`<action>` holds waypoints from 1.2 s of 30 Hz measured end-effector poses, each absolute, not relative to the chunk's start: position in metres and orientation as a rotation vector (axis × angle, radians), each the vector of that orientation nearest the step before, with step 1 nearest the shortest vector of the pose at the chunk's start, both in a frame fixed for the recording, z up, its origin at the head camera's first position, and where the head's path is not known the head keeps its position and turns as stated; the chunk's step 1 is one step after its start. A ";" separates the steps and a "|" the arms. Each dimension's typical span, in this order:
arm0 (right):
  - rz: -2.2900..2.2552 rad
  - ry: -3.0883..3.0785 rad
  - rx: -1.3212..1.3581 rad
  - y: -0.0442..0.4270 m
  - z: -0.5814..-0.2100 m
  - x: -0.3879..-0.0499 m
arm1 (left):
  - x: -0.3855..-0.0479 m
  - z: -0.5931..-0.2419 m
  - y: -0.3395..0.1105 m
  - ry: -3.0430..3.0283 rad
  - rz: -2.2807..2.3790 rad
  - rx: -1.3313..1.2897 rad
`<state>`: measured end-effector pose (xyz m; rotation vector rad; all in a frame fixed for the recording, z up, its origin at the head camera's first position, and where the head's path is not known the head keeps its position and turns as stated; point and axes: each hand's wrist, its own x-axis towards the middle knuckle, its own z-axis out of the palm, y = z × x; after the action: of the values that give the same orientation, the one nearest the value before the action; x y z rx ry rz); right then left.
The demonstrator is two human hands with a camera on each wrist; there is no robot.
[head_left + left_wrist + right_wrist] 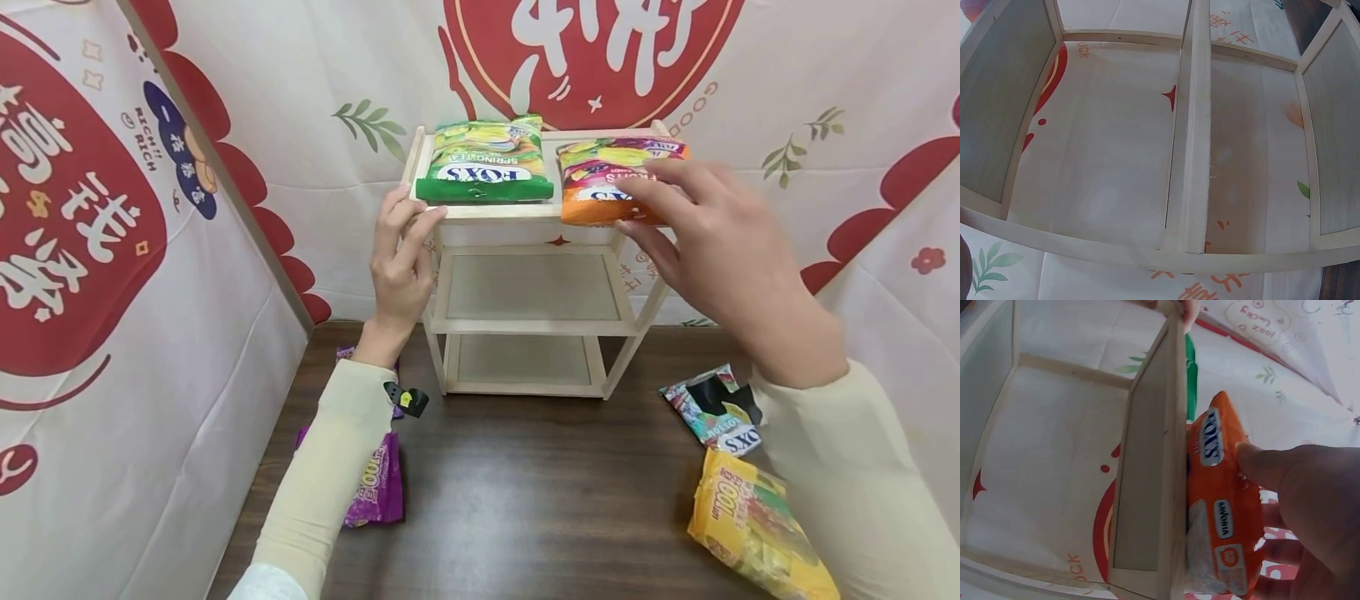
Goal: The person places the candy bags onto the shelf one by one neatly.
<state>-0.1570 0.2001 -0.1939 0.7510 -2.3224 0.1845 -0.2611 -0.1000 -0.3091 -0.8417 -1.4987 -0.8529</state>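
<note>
A wooden shelf rack (536, 327) stands against the backdrop. On the left of its top lies a green FOX'S candy bag (483, 162); its green edge also shows in the right wrist view. My left hand (401, 271) grips the front left corner of the top shelf. At the right of that shelf, my right hand (731, 242) holds an orange FOX'S candy bag (1216, 506) between thumb and fingers. This bag sits beside the green one, its front edge over the shelf rim. The left wrist view shows the rack's frame and shelf panels (997, 106).
Purple snack bags (378, 487) lie on the dark wooden table (517, 500) at the left, partly behind my left arm. On the right lie a teal FOX'S bag (716, 417) and a yellow snack bag (757, 525). Printed cloth (247, 350) surrounds the table.
</note>
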 end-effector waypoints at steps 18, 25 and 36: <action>0.343 -2.378 0.774 0.204 -0.199 -0.200 | -0.260 -0.307 -0.099 -1.488 -0.844 -0.838; 0.382 -2.431 0.752 0.204 -0.199 -0.209 | -0.260 -0.307 -0.099 -1.482 -0.846 -0.846; 0.458 -2.435 0.744 0.204 -0.200 -0.217 | -0.260 -0.308 -0.099 -1.492 -0.856 -0.848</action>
<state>-0.2173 0.2037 -0.2004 0.7443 -2.4349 0.4582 -0.2596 -0.0994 -0.3081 -0.8477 -1.4920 -0.8562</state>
